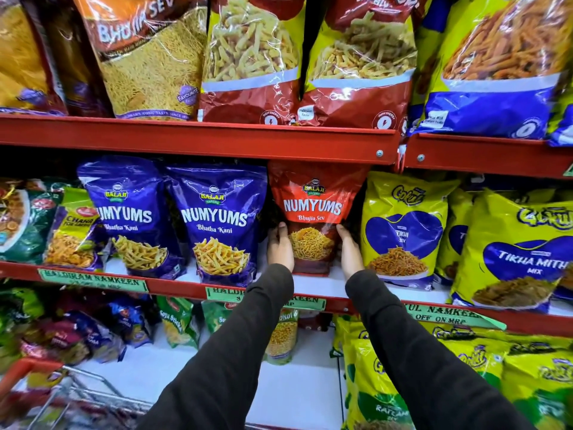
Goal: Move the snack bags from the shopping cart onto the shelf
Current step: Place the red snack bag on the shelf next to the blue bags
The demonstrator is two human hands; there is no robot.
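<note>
A red Numyums Bhujia Sev bag [313, 206] stands upright on the middle shelf [328, 285], between a blue Numyums bag [217, 221] and a yellow Tikha Sev bag [400, 231]. My left hand [280, 248] presses its left edge and my right hand [349, 252] presses its right edge, so both hands hold the bag at its lower half. Both arms wear dark sleeves. The shopping cart [46, 389] shows at the bottom left with its red handle and wire frame, blurred, with packets inside.
The red upper shelf rail [198, 141] runs just above the red bag's top. Large snack bags fill the top shelf. A second blue Numyums bag [127, 212] stands further left. The bottom shelf [291, 392] holds green and yellow packets with white floor between them.
</note>
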